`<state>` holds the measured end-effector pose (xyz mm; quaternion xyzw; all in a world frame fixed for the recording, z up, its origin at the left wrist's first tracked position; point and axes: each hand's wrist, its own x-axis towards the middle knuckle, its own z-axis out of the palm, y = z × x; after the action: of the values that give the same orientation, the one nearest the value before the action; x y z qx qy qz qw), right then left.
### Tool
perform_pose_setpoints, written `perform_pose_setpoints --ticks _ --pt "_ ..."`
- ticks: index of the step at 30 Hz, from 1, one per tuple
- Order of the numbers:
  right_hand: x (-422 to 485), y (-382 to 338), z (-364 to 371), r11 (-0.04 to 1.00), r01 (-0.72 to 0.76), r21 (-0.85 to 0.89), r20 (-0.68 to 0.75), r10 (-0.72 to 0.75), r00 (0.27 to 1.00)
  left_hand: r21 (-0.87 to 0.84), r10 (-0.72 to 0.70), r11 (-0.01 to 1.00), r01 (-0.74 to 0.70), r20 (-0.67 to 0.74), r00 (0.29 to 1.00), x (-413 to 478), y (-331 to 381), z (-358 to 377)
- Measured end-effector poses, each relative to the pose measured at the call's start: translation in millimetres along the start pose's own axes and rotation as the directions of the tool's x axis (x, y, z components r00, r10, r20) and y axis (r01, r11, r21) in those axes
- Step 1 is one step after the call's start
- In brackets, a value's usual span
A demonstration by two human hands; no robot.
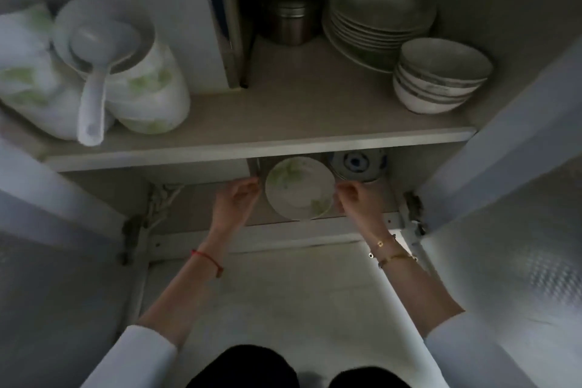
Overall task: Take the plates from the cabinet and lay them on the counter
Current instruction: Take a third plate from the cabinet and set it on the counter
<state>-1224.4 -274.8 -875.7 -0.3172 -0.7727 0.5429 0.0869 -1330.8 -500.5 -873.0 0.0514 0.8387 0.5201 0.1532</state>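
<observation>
A white plate with green leaf prints sits on the lower shelf of the open cabinet, apparently on top of a small stack. My left hand is at the plate's left rim and my right hand at its right rim, fingers curled against the edges. Whether the plate is lifted off the shelf I cannot tell. Behind it to the right lies a blue-and-white dish. On the upper shelf stands a stack of white plates at the back right.
The upper shelf also carries stacked bowls, a metal canister, and white leaf-print bowls with a rice scoop on the left. Cabinet doors stand open at both sides. Pale floor lies below.
</observation>
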Motion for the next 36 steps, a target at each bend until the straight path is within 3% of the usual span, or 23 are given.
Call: perform_pose_setpoints --ticks 6,12,15,22,27,36 --pt "68.7 51.5 34.0 0.977 0.007 -0.212 -0.060 -0.021 0.998 -0.021 -0.146 0.989 0.146 0.020 0.989 70.7 -53.3 51.1" --pt "107.8 93.6 50.1 0.848 -0.019 -0.530 -0.057 -0.013 0.998 0.262 -0.035 0.965 0.022 0.048 0.998 104.3 -79.4 74.6" --pt "114.1 110.5 52.7 0.775 -0.043 -0.631 -0.056 0.010 0.998 0.313 0.024 0.949 -0.044 0.068 0.997 107.4 -87.0 84.0" --pt "120.7 118.8 63.5 0.857 -0.080 -0.509 -0.107 0.029 0.994 0.356 0.012 0.933 -0.049 0.106 0.994 117.1 -91.4 90.2" --pt "123.2 120.0 65.3 0.880 -0.071 -0.471 -0.122 0.015 0.992 0.282 -0.076 0.957 0.065 0.030 0.997 121.6 -96.8 91.8" --pt "122.6 118.4 68.7 0.909 -0.138 -0.394 -0.196 0.063 0.979 0.277 -0.073 0.958 0.076 -0.020 0.997 118.7 -97.2 96.0"
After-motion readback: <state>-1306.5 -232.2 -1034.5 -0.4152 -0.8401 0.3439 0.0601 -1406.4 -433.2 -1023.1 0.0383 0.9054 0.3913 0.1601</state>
